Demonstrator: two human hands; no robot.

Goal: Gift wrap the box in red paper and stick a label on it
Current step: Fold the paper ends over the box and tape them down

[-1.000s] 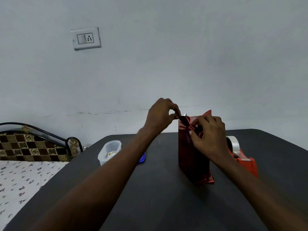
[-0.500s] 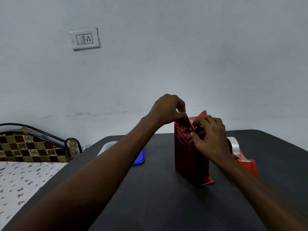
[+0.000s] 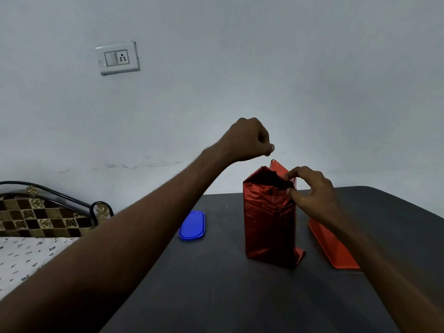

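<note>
**Two hands at the top of the red-wrapped box**

Two hands of mine are up at the open end of the box (image 3: 269, 219), which stands upright on the dark table (image 3: 216, 284), sheathed in shiny red paper (image 3: 280, 167) whose top flap sticks up behind the opening. My right hand (image 3: 312, 191) pinches the crumpled paper edge at the top right corner, thumb and forefinger curled onto it. My left hand (image 3: 247, 140) hangs in the air above and to the left of the box, apart from it, fingers curled in with thumb and fingertip pressed together; whether they pinch something small I cannot tell.

No writing or brand can be read anywhere on the paper. Just beside the box, behind my right wrist, sits an orange tape dispenser (image 3: 334, 246), its upper part hidden by my arm. A blue lid (image 3: 192, 225) lies flat to the left, partly cut off by my left forearm. On the wall is a white switch plate (image 3: 118, 57), unmarked. A patterned bed (image 3: 36, 227) shows at the left edge.
</note>
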